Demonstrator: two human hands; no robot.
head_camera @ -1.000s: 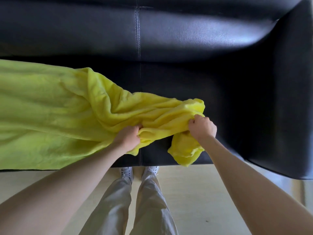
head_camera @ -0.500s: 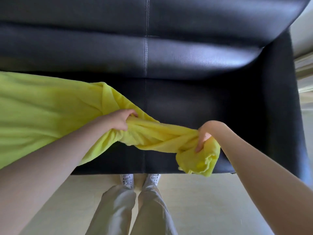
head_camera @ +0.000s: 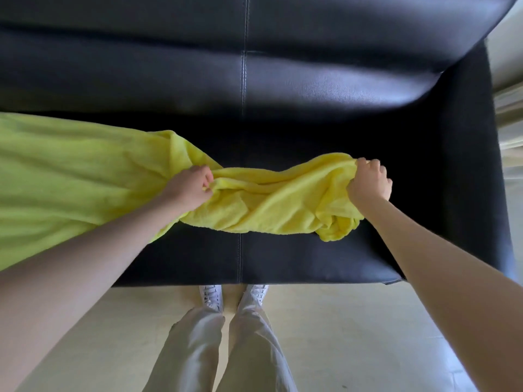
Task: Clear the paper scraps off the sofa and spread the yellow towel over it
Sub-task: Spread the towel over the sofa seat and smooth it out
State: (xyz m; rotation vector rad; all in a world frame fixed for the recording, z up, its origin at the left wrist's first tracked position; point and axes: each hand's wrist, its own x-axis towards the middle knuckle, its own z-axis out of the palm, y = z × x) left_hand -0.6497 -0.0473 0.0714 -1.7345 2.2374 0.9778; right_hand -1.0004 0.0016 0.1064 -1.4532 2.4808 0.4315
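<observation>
Pale cream floor [head_camera: 353, 329] stretches along the bottom, smooth and evenly lit, with one small dark speck at lower right. Soft daylight falls from the upper right, where a light wall [head_camera: 506, 52] shows at the edge. Below it, pale horizontal bands [head_camera: 510, 120] run down the right side; too blurred to tell whether they are curtain folds or steps.

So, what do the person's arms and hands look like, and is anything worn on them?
Both arms are bare up to the edge of the picture, with no sleeves in sight. The left hand and the right hand wear no gloves, and no watch, ring or bracelet shows on them. Nothing is marked on the arms.
</observation>
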